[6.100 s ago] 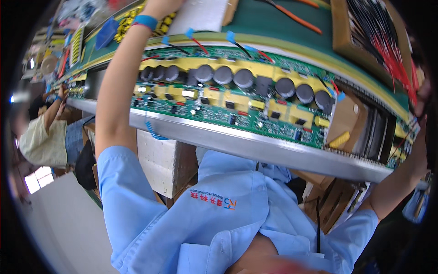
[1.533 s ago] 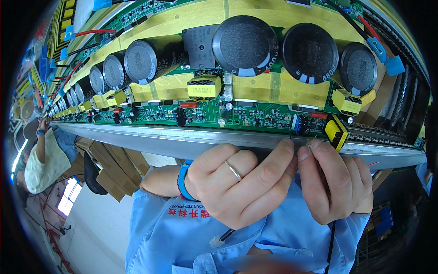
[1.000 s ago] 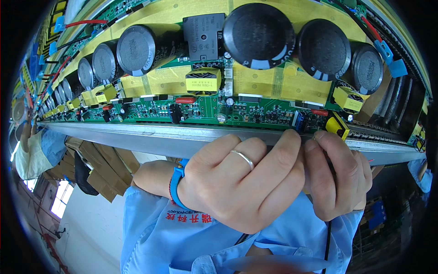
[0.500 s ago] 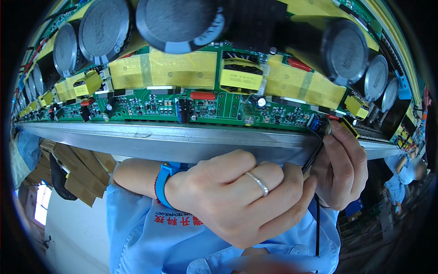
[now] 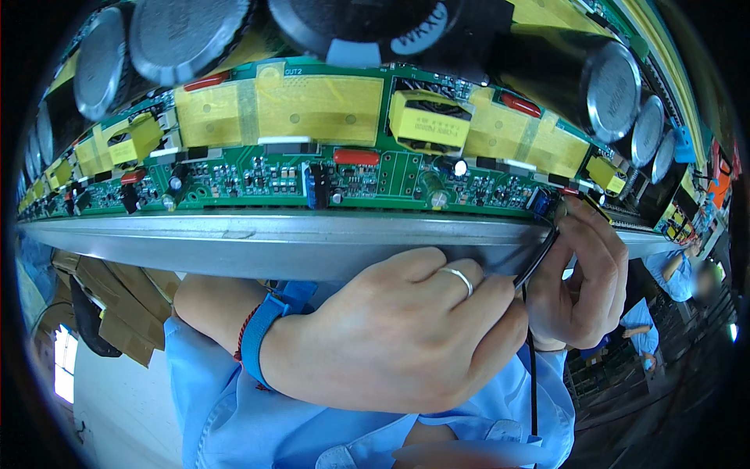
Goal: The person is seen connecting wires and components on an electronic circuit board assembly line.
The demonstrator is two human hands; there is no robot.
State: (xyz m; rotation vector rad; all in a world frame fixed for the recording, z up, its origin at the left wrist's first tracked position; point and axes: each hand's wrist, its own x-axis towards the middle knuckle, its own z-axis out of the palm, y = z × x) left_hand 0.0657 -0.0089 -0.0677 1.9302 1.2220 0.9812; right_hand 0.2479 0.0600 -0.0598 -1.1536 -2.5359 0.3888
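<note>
My left hand (image 5: 398, 336), with a ring and a blue wristband (image 5: 262, 336), is closed in front of the metal edge. Its fingertips pinch a black cable (image 5: 537, 256). To its right, my right hand (image 5: 586, 273) has thumb and forefinger pressed together at the board's edge, at the cable's upper end; the fingers hide the exact tip. Beside those fingertips stands a small blue capacitor (image 5: 539, 202) on the green circuit board (image 5: 273, 181). A black length of cable (image 5: 533, 391) hangs down below my hands, in front of my blue shirt.
Large black capacitors (image 5: 613, 90) overhang the board, above yellow-taped blocks (image 5: 312, 109) and a yellow transformer (image 5: 430, 121). A metal rail (image 5: 234, 238) runs along the near edge. Cardboard (image 5: 117, 305) stands at the lower left. People in blue (image 5: 641, 332) are at the far right.
The view has shifted slightly against the board. My left hand sits a little further left and its forearm is lower. My right fingers remain at the board's edge with the cable.
</note>
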